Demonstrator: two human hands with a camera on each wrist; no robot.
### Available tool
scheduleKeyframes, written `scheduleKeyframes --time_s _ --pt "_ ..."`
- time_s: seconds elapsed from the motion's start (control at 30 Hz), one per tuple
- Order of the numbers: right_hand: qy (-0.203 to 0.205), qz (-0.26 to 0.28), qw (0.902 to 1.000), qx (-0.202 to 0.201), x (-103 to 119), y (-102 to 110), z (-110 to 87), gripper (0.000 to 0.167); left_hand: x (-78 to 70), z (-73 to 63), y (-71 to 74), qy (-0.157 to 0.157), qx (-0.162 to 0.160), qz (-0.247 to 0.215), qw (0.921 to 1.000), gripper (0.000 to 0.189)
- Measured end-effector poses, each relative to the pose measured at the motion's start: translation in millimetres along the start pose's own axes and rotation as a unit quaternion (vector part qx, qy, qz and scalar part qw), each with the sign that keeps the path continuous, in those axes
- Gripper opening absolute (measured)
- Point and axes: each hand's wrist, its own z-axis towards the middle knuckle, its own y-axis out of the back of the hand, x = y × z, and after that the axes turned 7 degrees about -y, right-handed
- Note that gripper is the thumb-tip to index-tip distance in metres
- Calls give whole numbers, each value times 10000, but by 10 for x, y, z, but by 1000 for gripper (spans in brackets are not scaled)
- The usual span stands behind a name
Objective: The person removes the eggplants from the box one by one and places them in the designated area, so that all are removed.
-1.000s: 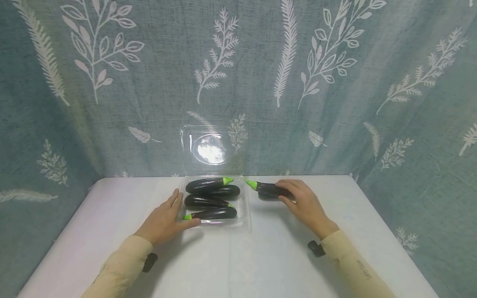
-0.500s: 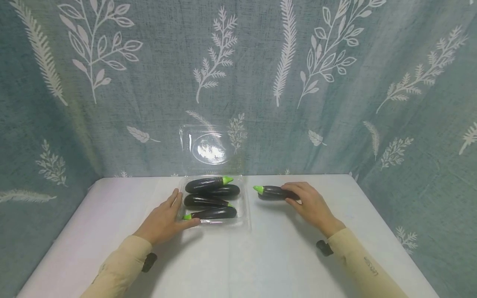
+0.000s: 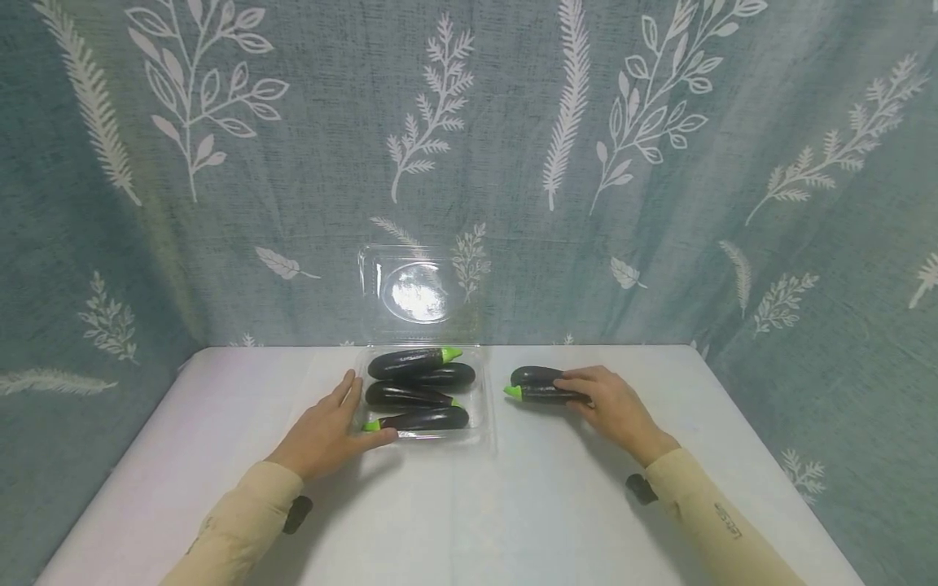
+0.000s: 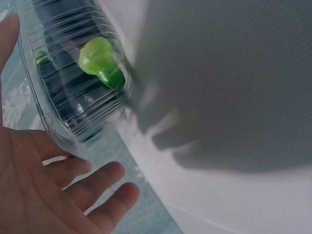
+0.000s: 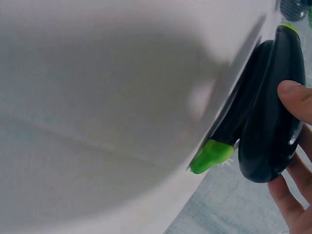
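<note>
On the white table, a clear plastic clamshell container (image 3: pixel 478 411) stands with its lid (image 3: pixel 421 297) raised. Several dark eggplants (image 3: pixel 418 419) with green caps lie inside it. My left hand (image 3: pixel 322 431) rests along the container's left side, thumb at the front edge; in the left wrist view its fingers (image 4: pixel 97 183) are loosely extended. To the right of the container, my right hand (image 3: pixel 611 411) grips an eggplant (image 5: pixel 273 107) by its far end, its green cap facing left. Another eggplant (image 3: pixel 533 375) lies just behind it, its cap hidden by the hand in the head view.
A grey-green curtain (image 3: pixel 513 163) with white leaf prints hangs behind the table and along both sides. The white tabletop (image 3: pixel 469 513) stretches out in front of the container and between the two arms.
My right hand has moved right and slightly nearer me with its eggplant, which has gone from above the other eggplant to in front of it. The left hand has stayed at the container.
</note>
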Motion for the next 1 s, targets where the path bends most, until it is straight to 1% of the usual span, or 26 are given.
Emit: scheduleKeyframes --time_s 0.2,0.27,0.53,1.0 --pt "139 -263 9995 68 -25 -47 2 44 -5 -8 7 7 41 34 10000 117" --pt "130 -300 9994 94 -23 -58 5 44 0 -12 7 10 29 43 10000 117" --pt "-221 -363 9989 187 -24 -88 -7 44 21 -10 -8 63 62 -29 10000 118" --pt "-311 -246 9992 94 -50 -130 -35 46 -3 4 -3 87 44 -23 9999 118"
